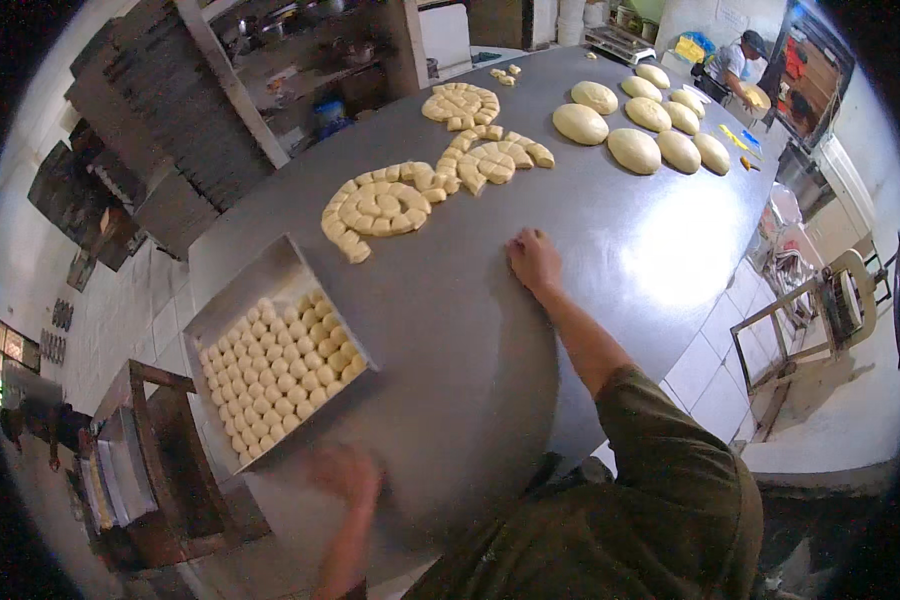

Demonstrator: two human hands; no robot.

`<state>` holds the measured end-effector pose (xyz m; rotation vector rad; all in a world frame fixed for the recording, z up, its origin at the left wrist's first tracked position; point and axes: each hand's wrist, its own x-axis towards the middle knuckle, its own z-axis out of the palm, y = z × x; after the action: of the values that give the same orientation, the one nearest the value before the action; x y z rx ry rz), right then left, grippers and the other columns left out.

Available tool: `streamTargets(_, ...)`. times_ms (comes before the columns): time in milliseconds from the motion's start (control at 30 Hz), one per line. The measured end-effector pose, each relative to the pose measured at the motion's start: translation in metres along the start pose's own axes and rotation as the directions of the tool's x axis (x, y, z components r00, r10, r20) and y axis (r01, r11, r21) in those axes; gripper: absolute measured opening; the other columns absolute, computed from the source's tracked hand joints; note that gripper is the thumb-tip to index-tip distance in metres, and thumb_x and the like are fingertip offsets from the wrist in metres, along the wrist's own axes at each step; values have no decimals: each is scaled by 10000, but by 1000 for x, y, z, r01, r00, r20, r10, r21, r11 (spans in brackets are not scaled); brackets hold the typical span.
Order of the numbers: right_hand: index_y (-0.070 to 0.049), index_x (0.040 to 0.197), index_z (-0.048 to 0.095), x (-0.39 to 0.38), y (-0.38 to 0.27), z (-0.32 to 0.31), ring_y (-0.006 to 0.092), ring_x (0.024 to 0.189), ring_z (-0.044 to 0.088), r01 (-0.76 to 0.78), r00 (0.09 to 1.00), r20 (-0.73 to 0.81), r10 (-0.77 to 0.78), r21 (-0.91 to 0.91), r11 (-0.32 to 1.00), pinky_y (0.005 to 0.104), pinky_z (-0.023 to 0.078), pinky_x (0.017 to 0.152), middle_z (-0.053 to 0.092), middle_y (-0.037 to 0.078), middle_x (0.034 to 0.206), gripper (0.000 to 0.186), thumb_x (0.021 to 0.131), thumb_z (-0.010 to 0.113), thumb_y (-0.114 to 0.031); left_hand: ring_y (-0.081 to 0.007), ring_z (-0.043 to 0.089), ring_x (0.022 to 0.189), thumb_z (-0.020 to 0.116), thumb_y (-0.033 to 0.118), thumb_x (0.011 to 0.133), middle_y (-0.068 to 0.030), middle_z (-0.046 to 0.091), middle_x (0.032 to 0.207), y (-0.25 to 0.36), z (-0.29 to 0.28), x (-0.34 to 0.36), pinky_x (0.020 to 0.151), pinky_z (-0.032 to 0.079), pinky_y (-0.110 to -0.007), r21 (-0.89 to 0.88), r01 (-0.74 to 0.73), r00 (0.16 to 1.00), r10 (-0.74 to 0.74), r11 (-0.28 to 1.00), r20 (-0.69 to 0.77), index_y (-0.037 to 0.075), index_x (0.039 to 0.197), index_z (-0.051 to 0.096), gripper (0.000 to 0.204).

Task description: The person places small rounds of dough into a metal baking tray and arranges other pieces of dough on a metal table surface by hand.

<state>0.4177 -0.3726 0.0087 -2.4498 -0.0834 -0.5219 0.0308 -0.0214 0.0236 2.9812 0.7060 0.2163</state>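
Observation:
My right hand (535,258) rests on the grey metal tabletop (450,350), fingers curled down; whatever may lie under them is hidden. Motion smears my left hand (345,475), low over the table beside the near corner of a metal tray (372,366). Small round dough balls (285,365) fill most of that tray in tight rows, with bare metal showing along its far side. Beyond my hands lie cut dough pieces, set in a spiral (378,208), a broken ring (490,160) and a far round cluster (460,103). None of these touches my right hand.
Several large smooth dough mounds (634,150) sit at the table's far right. A scale (620,43) stands at the far edge. Another person (738,68) handles something round back there. A wooden rack (160,460) stands left of the table, a metal-framed stand (800,320) right.

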Motion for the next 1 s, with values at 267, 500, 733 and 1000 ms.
streamTargets(267,-122,1198,698,128,-6,64,385,1074,683,234,965,-116,-234,-14,972,490,570,877,717,142,1181,365,934,726,-372,-602,213,1519,594,716,912,-460,185,1620,188,6,47,1236,97,-706,-18,42,992,-39,999,118,-20,1624,317,1061)
streamTargets(500,-69,920,726,125,5,92,338,786,674,-102,988,-35,151,591,800,449,525,720,701,140,864,274,950,732,-341,-600,158,1538,627,713,900,-427,121,1655,188,4,54,1242,78,-699,-99,82,988,-68,992,139,6,1635,313,1067)
streamTargets(733,-86,919,734,156,-35,105,388,954,696,59,994,64,-93,416,907,463,541,809,730,184,965,248,925,773,-331,-611,161,1526,649,660,902,-447,156,1632,193,0,54,1244,90,-688,-63,91,983,-79,994,164,-20,1611,338,1030)
streamTargets(1000,-45,906,738,120,-45,117,330,640,686,84,996,-48,-69,502,861,451,517,605,676,164,708,306,979,718,-342,-542,171,1558,646,668,908,-437,184,1628,187,2,55,1245,95,-688,-82,37,989,-24,996,148,-12,1630,297,1052)
